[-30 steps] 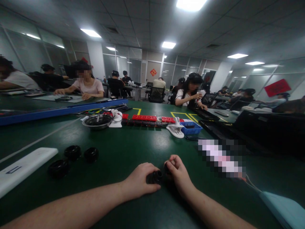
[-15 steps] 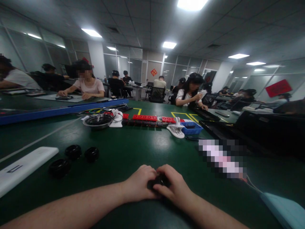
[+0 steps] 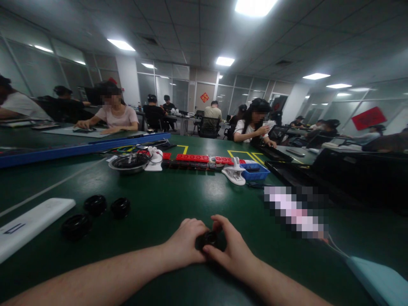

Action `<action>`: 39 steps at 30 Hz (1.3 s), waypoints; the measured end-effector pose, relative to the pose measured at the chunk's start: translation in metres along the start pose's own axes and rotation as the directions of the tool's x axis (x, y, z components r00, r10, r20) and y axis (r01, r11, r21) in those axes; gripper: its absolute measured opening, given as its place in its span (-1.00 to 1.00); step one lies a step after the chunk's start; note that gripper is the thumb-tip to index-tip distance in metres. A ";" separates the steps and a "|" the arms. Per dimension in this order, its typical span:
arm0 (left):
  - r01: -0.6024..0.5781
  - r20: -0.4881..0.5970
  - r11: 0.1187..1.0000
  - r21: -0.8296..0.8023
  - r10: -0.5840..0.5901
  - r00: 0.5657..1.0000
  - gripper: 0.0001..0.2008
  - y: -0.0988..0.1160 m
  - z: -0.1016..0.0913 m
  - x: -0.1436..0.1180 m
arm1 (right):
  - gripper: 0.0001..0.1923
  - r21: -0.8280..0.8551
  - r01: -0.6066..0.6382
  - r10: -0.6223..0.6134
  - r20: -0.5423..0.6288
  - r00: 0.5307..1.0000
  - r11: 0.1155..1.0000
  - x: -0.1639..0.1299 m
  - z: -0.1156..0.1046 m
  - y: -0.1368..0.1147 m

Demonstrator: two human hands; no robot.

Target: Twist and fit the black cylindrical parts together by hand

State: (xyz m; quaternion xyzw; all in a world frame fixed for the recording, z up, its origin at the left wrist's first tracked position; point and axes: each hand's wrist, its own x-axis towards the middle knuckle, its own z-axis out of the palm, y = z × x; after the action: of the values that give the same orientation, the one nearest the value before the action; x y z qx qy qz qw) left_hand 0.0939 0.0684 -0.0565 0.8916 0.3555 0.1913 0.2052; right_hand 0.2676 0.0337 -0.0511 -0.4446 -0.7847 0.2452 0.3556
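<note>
Hands meet at table centre: left hand [image 3: 188, 244] and right hand [image 3: 231, 250] both curled tight around one small black part [image 3: 210, 239], fingertips touching it from either side. Part sits low, at or just above the green table [image 3: 191, 195]; too dark and blurred to tell if it's one piece or two pressed together

Left of the grip, well apart: three black ring-shaped parts [image 3: 95, 204] in a loose cluster, then a white flat bar [image 3: 28, 223] with a dark mark on it, not legible

Beyond the grip, far side of table: round metal dish [image 3: 129, 162], row of red blocks [image 3: 193, 157], white clamp-like piece [image 3: 235, 173], blue bin [image 3: 255, 171] just beside it. Yellow tape lines on the table past those

Right of the grip: pixelated pink-white strip [image 3: 293, 211], pale blue object [image 3: 379, 280] at the near corner

Writing: red diamond sign [image 3: 204, 97] on back wall and red banner [image 3: 369, 117] at right, characters unreadable. Other people seated at tables behind
</note>
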 end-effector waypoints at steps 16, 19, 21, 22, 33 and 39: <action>0.046 0.017 0.999 0.001 -0.046 0.999 -0.67 0.002 -0.002 0.000 | -0.38 0.019 0.111 -0.112 0.077 0.991 0.994 0.000 -0.003 -0.005; 0.046 0.007 0.999 -0.018 -0.046 0.999 -0.59 0.001 -0.001 -0.001 | -0.32 0.021 0.209 -0.210 0.050 0.977 0.978 -0.002 -0.004 -0.007; 0.027 0.005 0.999 -0.020 -0.026 1.000 -0.59 -0.002 0.001 0.000 | -0.33 -0.025 0.205 -0.205 0.004 0.979 0.978 -0.002 -0.002 -0.008; 0.025 0.009 1.000 -0.016 -0.025 1.000 -0.59 -0.002 0.002 0.000 | -0.34 -0.051 0.194 -0.194 -0.008 0.981 0.980 -0.003 -0.002 -0.009; 0.030 0.024 1.000 0.004 -0.030 0.999 -0.71 0.002 0.000 0.000 | -0.37 -0.032 0.349 -0.344 0.100 0.934 0.937 -0.003 -0.003 -0.019; 0.001 0.019 1.000 -0.017 -0.001 1.000 -0.62 0.000 -0.001 -0.001 | -0.36 -0.207 0.195 -0.189 0.048 0.981 0.959 -0.004 0.000 -0.012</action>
State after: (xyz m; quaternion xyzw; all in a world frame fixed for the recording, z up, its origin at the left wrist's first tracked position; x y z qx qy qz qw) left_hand 0.0927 0.0677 -0.0555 0.8914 0.3522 0.1855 0.2164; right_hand 0.2625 0.0240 -0.0443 -0.3981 -0.8505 0.1313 0.3175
